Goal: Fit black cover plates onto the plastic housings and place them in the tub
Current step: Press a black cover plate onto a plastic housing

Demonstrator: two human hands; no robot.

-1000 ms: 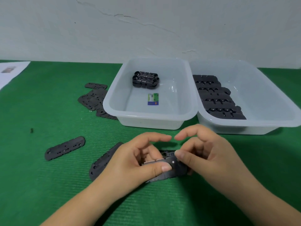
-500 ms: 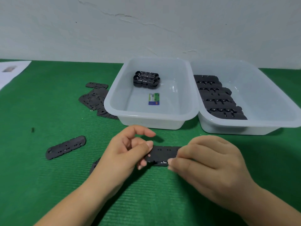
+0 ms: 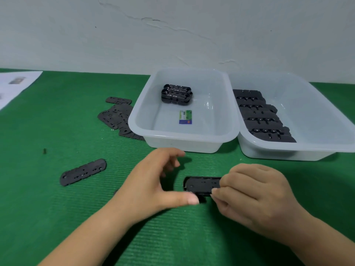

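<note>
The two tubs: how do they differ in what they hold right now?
The left tub holds a small stack of black parts at its far end and a label on its bare floor; the right tub holds a row of black housings along its left wall. The left tub sits nearer the loose plates; the right tub runs off the frame edge. Both are translucent white, rectangular, and set side by side.

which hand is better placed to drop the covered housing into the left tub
Right, probably: the right hand already pinches the covered housing, while the left hand is off it, holding nothing. The left tub sits just beyond.
</note>
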